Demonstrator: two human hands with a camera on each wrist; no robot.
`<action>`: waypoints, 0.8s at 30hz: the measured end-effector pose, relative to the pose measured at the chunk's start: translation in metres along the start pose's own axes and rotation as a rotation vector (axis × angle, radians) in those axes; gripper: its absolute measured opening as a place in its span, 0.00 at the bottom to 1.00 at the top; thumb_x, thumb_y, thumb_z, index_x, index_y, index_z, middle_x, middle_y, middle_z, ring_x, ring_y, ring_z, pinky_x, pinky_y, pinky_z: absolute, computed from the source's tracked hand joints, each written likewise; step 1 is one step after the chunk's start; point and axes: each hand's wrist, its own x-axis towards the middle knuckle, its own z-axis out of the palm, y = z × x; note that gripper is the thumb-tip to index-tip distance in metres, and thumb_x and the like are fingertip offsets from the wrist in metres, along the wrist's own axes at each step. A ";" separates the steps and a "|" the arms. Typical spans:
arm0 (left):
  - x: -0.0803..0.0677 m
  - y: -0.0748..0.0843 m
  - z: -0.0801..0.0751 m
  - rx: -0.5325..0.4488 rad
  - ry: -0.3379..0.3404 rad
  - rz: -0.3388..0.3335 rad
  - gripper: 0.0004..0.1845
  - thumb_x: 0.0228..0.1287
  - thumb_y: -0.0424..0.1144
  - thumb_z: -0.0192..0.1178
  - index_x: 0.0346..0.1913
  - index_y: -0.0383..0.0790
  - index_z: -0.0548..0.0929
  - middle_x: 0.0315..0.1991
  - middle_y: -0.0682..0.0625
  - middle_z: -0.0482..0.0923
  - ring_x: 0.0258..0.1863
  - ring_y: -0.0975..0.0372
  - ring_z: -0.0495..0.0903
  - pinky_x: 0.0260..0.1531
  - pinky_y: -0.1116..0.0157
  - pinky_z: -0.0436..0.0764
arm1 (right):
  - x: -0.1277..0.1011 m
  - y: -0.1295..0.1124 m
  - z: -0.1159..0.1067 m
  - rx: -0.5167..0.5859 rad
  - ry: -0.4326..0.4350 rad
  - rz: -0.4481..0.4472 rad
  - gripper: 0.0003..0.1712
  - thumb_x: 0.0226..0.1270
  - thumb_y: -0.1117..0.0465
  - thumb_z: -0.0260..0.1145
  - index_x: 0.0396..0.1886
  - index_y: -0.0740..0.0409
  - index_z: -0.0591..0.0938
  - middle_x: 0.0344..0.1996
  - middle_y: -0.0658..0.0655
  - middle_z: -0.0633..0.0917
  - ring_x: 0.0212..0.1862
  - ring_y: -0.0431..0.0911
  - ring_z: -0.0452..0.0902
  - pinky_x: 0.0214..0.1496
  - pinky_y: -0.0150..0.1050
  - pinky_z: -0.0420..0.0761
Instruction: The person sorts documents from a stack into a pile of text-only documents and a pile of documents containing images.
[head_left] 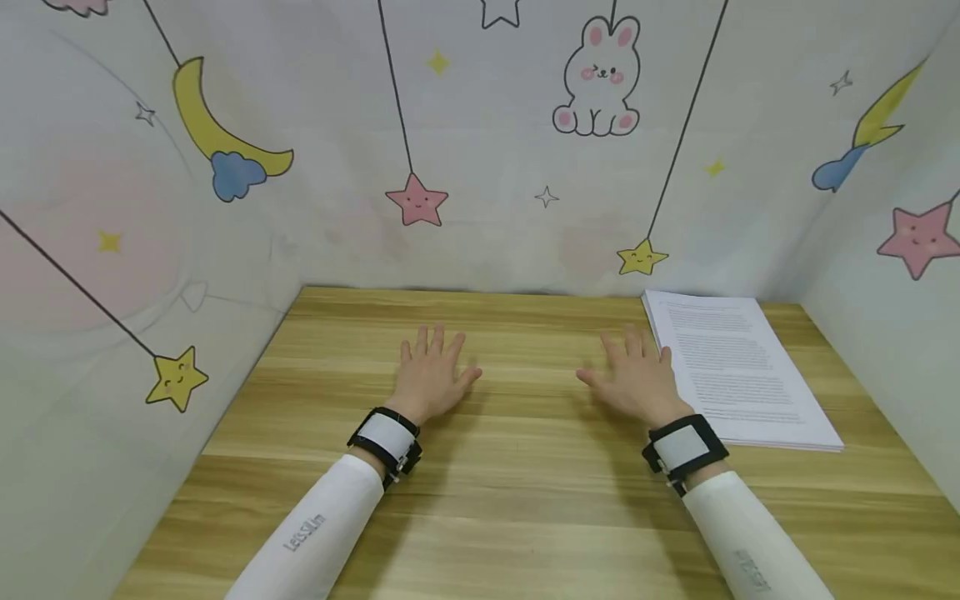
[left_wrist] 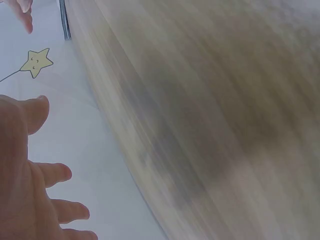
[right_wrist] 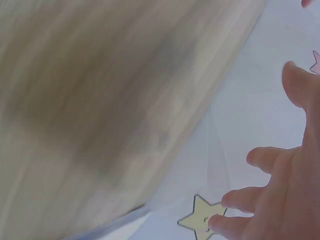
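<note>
My left hand (head_left: 431,372) and right hand (head_left: 637,379) both lay flat with fingers spread on the pale wood-grain worktop (head_left: 517,467), each grip apart and holding nothing. The stack of white printed paper sheets (head_left: 738,367) sat at the worktop's far right corner, its left edge just beside my right fingers. To lift it cleanly, I judged I should slide my right fingertips under that near-left edge and steady the top sheet with my left hand so none fanned out.

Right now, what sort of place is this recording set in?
Probably a small staged desk booth: a wooden table closed in on three sides by walls with cartoon moon, star and rabbit wallpaper, and a stack of printed paper beside the right hand.
</note>
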 end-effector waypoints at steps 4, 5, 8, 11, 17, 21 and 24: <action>0.000 0.000 -0.001 -0.002 -0.003 0.001 0.39 0.73 0.65 0.43 0.78 0.49 0.57 0.79 0.36 0.48 0.79 0.39 0.44 0.74 0.35 0.49 | -0.001 0.017 -0.012 -0.021 -0.026 0.025 0.51 0.68 0.28 0.52 0.78 0.57 0.57 0.76 0.77 0.51 0.75 0.77 0.44 0.68 0.80 0.45; 0.000 0.000 -0.001 -0.003 -0.004 0.002 0.39 0.73 0.65 0.43 0.78 0.49 0.57 0.79 0.36 0.48 0.79 0.39 0.44 0.74 0.35 0.49 | -0.001 0.022 -0.015 -0.029 -0.036 0.034 0.52 0.68 0.27 0.50 0.79 0.57 0.56 0.76 0.77 0.50 0.75 0.77 0.43 0.68 0.80 0.45; 0.000 0.000 -0.002 -0.002 0.003 0.003 0.39 0.73 0.65 0.43 0.78 0.49 0.57 0.79 0.36 0.48 0.79 0.39 0.44 0.74 0.35 0.49 | -0.002 0.039 -0.023 -0.064 -0.070 0.060 0.56 0.67 0.23 0.45 0.80 0.58 0.52 0.75 0.80 0.47 0.75 0.79 0.39 0.68 0.80 0.45; 0.000 0.001 -0.002 -0.004 0.003 0.002 0.38 0.73 0.65 0.43 0.78 0.48 0.57 0.79 0.36 0.48 0.79 0.39 0.44 0.74 0.35 0.48 | -0.004 0.056 -0.032 -0.083 -0.080 0.081 0.57 0.67 0.23 0.45 0.79 0.61 0.51 0.74 0.83 0.46 0.74 0.81 0.39 0.67 0.81 0.46; 0.000 0.001 -0.002 -0.024 -0.004 0.006 0.38 0.73 0.65 0.43 0.78 0.48 0.57 0.80 0.36 0.47 0.79 0.39 0.43 0.74 0.35 0.48 | -0.012 0.091 -0.045 -0.093 -0.079 0.145 0.58 0.66 0.23 0.47 0.77 0.65 0.53 0.71 0.86 0.47 0.70 0.85 0.40 0.65 0.82 0.49; 0.000 0.004 -0.002 -0.016 -0.009 0.023 0.38 0.73 0.65 0.43 0.78 0.49 0.57 0.79 0.36 0.48 0.79 0.39 0.44 0.74 0.35 0.48 | -0.017 0.115 -0.048 -0.093 -0.099 0.195 0.60 0.65 0.22 0.46 0.76 0.68 0.53 0.69 0.89 0.47 0.69 0.87 0.41 0.64 0.83 0.49; 0.002 0.008 0.001 0.010 -0.015 0.043 0.38 0.73 0.66 0.42 0.78 0.51 0.57 0.79 0.36 0.50 0.79 0.39 0.46 0.74 0.36 0.50 | -0.020 0.132 -0.048 -0.099 -0.126 0.225 0.61 0.65 0.22 0.45 0.75 0.70 0.54 0.68 0.91 0.47 0.67 0.89 0.42 0.63 0.83 0.52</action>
